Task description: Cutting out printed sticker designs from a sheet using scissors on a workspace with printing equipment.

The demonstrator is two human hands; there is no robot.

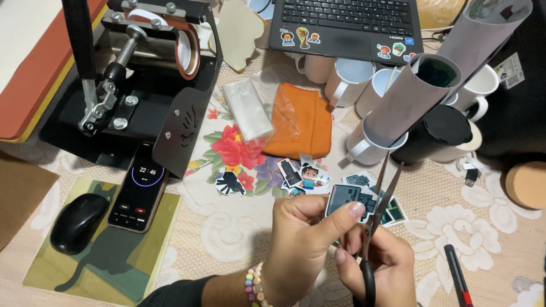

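Note:
My left hand [304,241] pinches a small printed paper cut-out [347,199], dark grey and blocky, between thumb and forefinger. My right hand [378,267] grips black-handled scissors [378,199] whose open blades point up, right beside the cut-out's right edge. Several finished cut-outs [301,176] of pixel-style figures lie on the lace tablecloth just beyond my hands. A beaded bracelet sits on my left wrist.
A black mug heat press [142,74] stands at the upper left. A phone [139,187] showing a timer and a black mouse [77,222] rest on a green mat. White mugs [347,79], rolled paper tubes [421,91], an orange cloth [301,122], a laptop [347,23] and a pen [458,276] surround me.

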